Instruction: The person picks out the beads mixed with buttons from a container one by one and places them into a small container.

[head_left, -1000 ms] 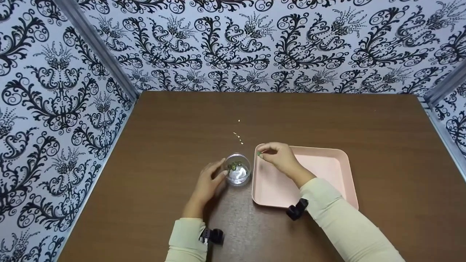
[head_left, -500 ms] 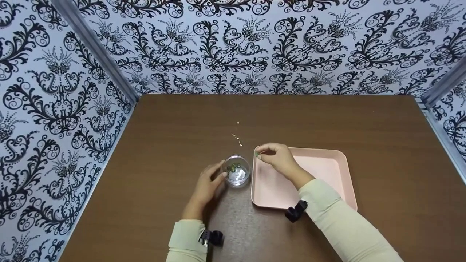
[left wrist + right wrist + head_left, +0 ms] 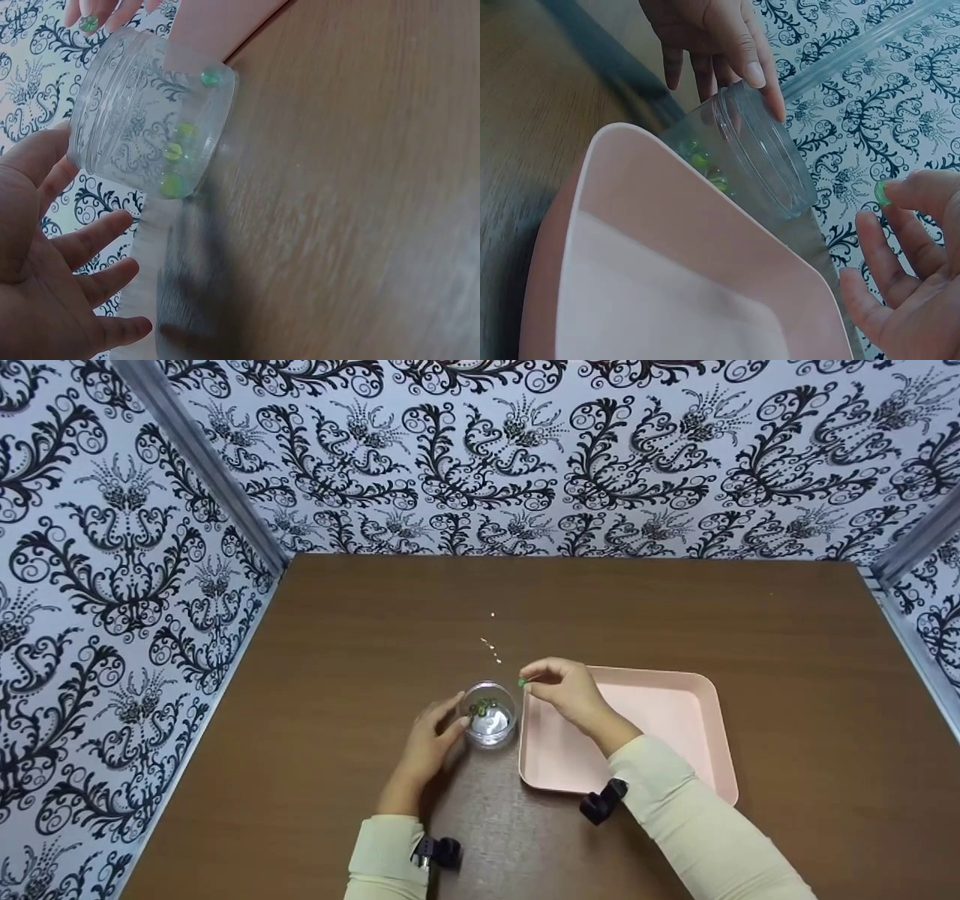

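Observation:
In the head view, a clear plastic jar (image 3: 489,727) stands left of the pink tray (image 3: 622,787). Several green and yellowish marbles (image 3: 172,152) lie at the bottom of the jar in the left wrist view. My left hand (image 3: 427,742) steadies the jar at its rim with thumb and forefinger; its other fingers are spread and off the jar. Between the thumb and forefinger of my right hand (image 3: 566,694) is a green glass marble (image 3: 881,193), pinched above the tray's left edge, close to the jar's open mouth.
Several tiny pale bits (image 3: 491,649) lie on the brown table (image 3: 360,622) behind the jar. Patterned walls (image 3: 480,457) border the table at the back and sides. The tray's raised rim stands right beside the jar.
My right hand has moved a little left, toward the jar, with the green marble in its pinch. The left hand stays at the jar's rim.

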`<state>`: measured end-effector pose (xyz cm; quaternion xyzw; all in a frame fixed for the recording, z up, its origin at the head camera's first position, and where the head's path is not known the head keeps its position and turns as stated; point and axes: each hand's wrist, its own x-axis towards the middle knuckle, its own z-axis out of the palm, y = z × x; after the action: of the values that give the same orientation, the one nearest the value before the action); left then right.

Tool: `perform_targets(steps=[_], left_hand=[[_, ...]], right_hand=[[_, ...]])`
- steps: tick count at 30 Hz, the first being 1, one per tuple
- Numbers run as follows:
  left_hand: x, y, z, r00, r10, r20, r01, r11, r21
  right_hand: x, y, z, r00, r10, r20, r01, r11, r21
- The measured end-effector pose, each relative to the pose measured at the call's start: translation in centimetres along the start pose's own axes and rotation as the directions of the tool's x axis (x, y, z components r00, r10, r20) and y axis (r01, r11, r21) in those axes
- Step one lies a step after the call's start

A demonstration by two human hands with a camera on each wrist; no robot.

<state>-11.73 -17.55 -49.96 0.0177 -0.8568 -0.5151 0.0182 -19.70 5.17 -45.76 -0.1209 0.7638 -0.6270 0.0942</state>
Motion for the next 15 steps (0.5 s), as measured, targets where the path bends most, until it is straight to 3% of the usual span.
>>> perform_targets(steps=[15], left_hand=[[0.0,0.2,0.0,1.0,-0.014,0.002,0.014,1.0,-0.002]], right_hand=[[0.1,-0.2,1.2,1.0,0.002,0.012,-0.002,1.0,0.013]])
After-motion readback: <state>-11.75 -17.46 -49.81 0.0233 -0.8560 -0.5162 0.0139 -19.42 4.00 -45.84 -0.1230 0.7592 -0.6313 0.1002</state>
